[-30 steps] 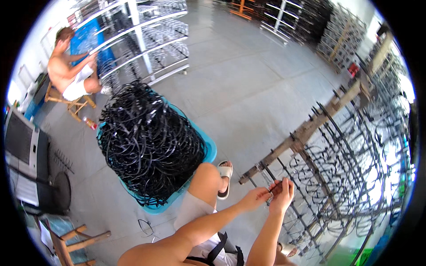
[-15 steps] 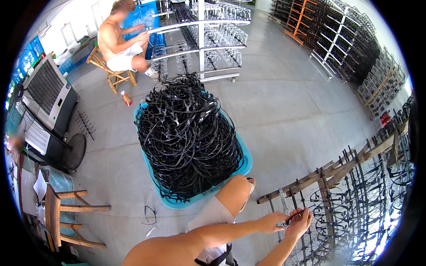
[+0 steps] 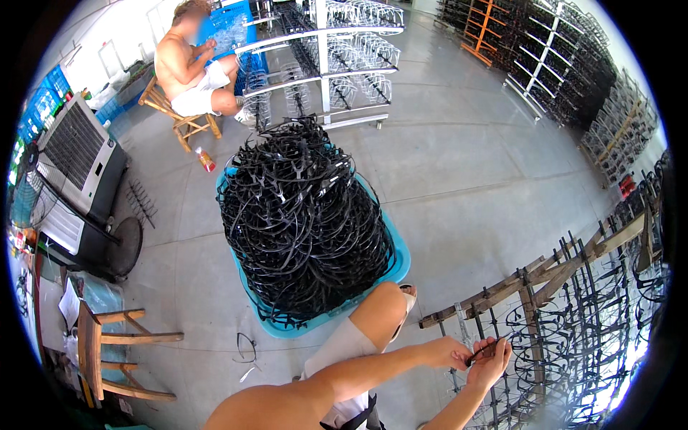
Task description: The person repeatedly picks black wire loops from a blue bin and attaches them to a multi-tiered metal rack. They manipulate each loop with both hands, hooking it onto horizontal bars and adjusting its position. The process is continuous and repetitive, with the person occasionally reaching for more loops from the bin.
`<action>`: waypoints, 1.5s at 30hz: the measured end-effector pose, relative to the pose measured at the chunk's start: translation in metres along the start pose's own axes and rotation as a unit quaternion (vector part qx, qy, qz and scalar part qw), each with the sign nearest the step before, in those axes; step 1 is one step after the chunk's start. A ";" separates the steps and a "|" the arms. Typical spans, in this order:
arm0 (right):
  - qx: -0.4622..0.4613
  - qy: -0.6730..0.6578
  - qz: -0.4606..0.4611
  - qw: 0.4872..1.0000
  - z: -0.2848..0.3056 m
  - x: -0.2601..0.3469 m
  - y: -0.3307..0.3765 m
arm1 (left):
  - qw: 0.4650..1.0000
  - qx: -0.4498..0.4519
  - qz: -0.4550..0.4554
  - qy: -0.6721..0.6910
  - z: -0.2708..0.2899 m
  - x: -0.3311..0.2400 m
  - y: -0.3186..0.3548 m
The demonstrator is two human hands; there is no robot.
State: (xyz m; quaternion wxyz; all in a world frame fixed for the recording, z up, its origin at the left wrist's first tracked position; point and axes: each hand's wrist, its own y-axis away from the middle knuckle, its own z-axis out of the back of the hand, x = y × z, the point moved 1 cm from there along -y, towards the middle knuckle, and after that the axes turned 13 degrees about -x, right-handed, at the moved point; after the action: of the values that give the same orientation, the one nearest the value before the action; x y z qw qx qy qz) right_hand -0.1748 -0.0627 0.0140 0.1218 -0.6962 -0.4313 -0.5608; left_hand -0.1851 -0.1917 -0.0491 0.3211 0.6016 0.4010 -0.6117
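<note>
Both hands meet at the lower right, in front of a wooden rack [image 3: 527, 315] whose dark upright rods carry many black spectacle frames. My left hand [image 3: 449, 352] reaches across with its fingers pinched on one end of a thin black piece that looks like a spectacle frame [image 3: 475, 355]. My right hand [image 3: 494, 364] closes around the other end, palm partly turned up. Fingers cover much of the piece. Left of my knee, a light-blue tub [image 3: 398, 259] bears a tall heap of black spectacle frames [image 3: 304, 222].
A loose frame [image 3: 246, 347] lies on the floor left of my leg. Farther left are a wooden stool [image 3: 89, 347], a fan base [image 3: 125, 247] and an air cooler [image 3: 82, 154]. Beyond the tub, a person [image 3: 183, 72] sits beside a white wheeled rack [image 3: 322, 57]. More racks line the far right.
My hands have shifted slightly right, still together at the black piece. The seated person's hands have come up and closer to their body. The view has moved a little.
</note>
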 end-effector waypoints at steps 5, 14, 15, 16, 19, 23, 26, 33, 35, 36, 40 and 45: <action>-0.032 0.005 0.016 0.999 0.000 -0.001 0.009 | 0.996 -0.007 -0.077 0.048 0.002 0.000 0.000; -0.013 0.000 0.013 1.000 0.002 0.001 0.007 | 0.999 0.002 0.022 -0.027 -0.001 -0.006 -0.003; -0.041 0.008 0.014 0.999 0.000 0.003 0.011 | 0.999 -0.004 0.026 -0.021 -0.002 -0.005 -0.003; -0.044 0.014 0.018 0.999 0.001 0.002 0.012 | 0.999 -0.009 0.030 -0.015 -0.005 -0.005 -0.003; -0.036 0.028 0.021 0.999 0.001 0.000 0.014 | 0.997 -0.036 0.056 0.046 -0.015 0.012 -0.003; -0.046 0.030 0.017 0.998 0.005 -0.001 0.007 | 0.987 -0.022 0.083 0.137 -0.013 -0.002 -0.007; -0.028 0.034 0.029 0.999 0.007 -0.002 0.008 | 0.990 -0.013 0.086 0.109 -0.013 0.007 -0.009; -0.004 0.026 0.033 0.999 0.007 -0.001 0.010 | 0.992 -0.121 0.029 -0.017 -0.030 -0.004 0.007; -0.024 0.050 0.024 0.998 0.009 0.007 0.017 | 0.985 -0.112 0.049 -0.117 -0.036 -0.010 0.011; -0.019 0.054 0.044 0.997 0.011 0.008 0.016 | 0.977 -0.158 0.004 -0.143 -0.037 -0.010 0.013; -0.060 0.158 0.192 0.967 0.030 -0.001 0.015 | 0.943 -0.268 -0.115 -0.160 -0.014 -0.042 0.038; -0.032 0.365 0.433 0.824 -0.004 -0.008 0.073 | 0.806 -0.450 -0.246 -0.293 0.120 -0.136 0.121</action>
State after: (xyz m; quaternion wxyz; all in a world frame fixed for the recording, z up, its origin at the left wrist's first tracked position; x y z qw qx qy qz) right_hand -0.1233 -0.1127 0.0313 0.4783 -0.5597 0.0084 -0.6767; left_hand -0.1274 -0.3665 0.0680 0.4970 0.0623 0.6528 -0.5683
